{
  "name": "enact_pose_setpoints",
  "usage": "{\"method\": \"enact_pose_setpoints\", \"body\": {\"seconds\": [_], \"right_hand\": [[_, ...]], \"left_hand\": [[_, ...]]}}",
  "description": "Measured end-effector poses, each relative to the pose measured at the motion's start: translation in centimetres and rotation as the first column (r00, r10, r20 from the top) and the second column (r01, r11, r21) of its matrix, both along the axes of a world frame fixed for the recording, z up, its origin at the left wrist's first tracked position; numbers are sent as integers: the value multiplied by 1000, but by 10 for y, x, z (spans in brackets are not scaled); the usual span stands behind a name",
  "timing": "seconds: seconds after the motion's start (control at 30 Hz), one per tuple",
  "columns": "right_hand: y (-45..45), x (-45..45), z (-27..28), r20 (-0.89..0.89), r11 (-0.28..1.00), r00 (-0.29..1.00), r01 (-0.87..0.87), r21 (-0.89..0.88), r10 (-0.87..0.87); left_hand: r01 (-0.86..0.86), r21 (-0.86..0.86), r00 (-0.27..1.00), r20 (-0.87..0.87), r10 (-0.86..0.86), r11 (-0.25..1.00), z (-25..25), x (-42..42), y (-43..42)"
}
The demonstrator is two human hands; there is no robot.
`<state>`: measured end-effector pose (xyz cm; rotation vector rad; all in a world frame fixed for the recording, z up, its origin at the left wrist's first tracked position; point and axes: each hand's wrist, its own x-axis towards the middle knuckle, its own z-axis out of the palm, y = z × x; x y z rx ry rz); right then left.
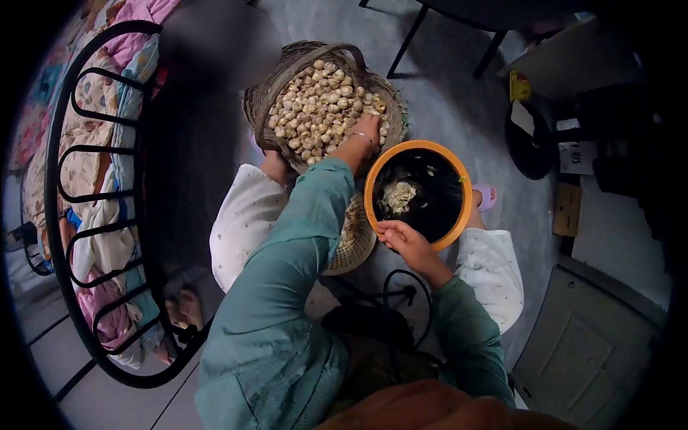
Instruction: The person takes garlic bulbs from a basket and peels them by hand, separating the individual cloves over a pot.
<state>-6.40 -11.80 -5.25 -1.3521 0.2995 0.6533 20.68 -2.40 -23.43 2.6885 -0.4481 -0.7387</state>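
My left hand (367,129) reaches down into a woven basket (252,107) heaped with garlic bulbs (315,107). Its fingers touch the bulbs near the right side, and their tips are hidden, so I cannot tell whether they grip one. At the near left rim of an orange-rimmed dark bucket (459,159) is my right hand (406,242), thumb and fingers pinched together. What they hold, if anything, is too small to make out. Pale garlic skins (398,196) lie inside the bucket. Partly under my left arm sits a perforated pale colander (351,261) with some garlic-coloured pieces in it.
A black metal bed frame (54,179) with bedding stands on the left. Behind the bucket are dark furniture legs (408,43). A grey cabinet (580,344) is at lower right, a small cardboard box (567,209) above it. Sandals (188,308) lie near the bed.
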Motion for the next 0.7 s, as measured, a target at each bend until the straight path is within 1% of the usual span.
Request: {"method": "enact_pose_setpoints", "body": {"seconds": [0.07,0.1,0.17,0.2,0.27,0.3,0.33,0.4,0.43,0.47,0.5,0.53,0.57,0.6,0.63,0.67,0.7], "right_hand": [[0,0,-2,-10,1000,1000,9,15,-9],[0,-1,-2,-11,1000,1000,9,14,-9],[0,0,-4,-12,1000,1000,16,15,-16],[-1,0,-5,-10,1000,1000,19,14,-19],[-2,-2,-9,29,999,999,35,34,-36],[-3,-3,-9,29,999,999,40,32,-41],[-3,-3,-9,37,999,998,41,23,-42],[-5,-1,-7,52,999,997,49,14,-50],[-6,-1,-3,62,999,997,44,-17,-43],[-7,0,0,74,998,997,41,-47,-37],[-9,3,2,81,998,996,51,-41,-47],[-12,5,4,97,996,995,40,-74,-33],[-15,6,5,112,994,994,31,-106,-19],[-17,7,4,115,995,993,44,-93,-33],[-19,8,3,142,995,988,68,-77,-56],[-20,10,3,169,994,982,93,-62,-81],[-22,12,11,216,986,974,103,-134,-72]], "left_hand": [[41,-108,997,-61,-48,993,-5,11,3],[41,-108,997,-62,-48,993,-6,13,2],[125,-58,990,-61,-128,990,-9,16,-2],[128,-60,990,-59,-132,990,-6,14,-1],[29,-70,1000,-9,-29,997,-1,2,2],[-10,-46,998,68,13,999,-4,-2,0],[-5,-47,998,68,8,999,-8,-4,0],[-57,-213,998,-37,50,975,-5,-3,8],[-73,-127,991,-117,58,989,1,-3,12],[-64,-124,992,-112,51,990,7,-4,16],[-175,-256,984,-87,158,951,7,-5,20],[-273,-383,961,-78,264,883,-1,-6,24],[-399,-436,917,-179,357,807,-9,-3,27],[-388,-426,922,-172,348,817,6,-7,30],[-489,-518,869,-354,345,702,34,-11,32],[-594,-572,795,-525,304,566,56,-14,34],[-604,-584,781,-569,257,543,67,-16,36]]}}
